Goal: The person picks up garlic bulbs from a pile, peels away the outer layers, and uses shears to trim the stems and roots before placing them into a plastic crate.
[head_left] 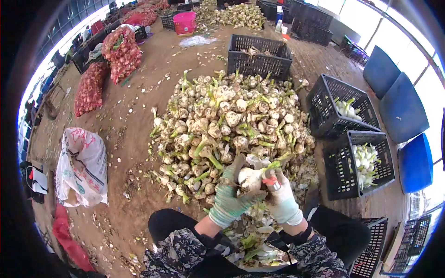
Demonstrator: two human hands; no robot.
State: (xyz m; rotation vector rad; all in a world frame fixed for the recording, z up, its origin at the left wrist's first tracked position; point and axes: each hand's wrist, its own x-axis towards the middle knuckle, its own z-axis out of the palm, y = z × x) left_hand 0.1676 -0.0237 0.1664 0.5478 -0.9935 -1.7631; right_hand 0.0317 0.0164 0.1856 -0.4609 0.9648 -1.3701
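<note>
My left hand [232, 199], in a green-and-white striped work glove, is closed around the root side of a white garlic bulb [251, 179]. My right hand [282, 199], in a similar soiled glove, grips the same bulb near its green stem. A small red-and-metal tool [274, 184] sits at the fingers of my right hand, and its working edge is hidden against the bulb. Just beyond both hands rises a heap of garlic bulbs [227, 116] with dirty skins and green stems. Peelings [252, 241] lie between my knees, below the hands.
At the right stand a black crate [343, 134] and a nearer crate [340, 178], both holding cleaned white bulbs. Another black crate [259, 69] is behind the heap. Left are a white sack [83, 171] and full red mesh bags [92, 88]. A pink tub [184, 22] stands farther back.
</note>
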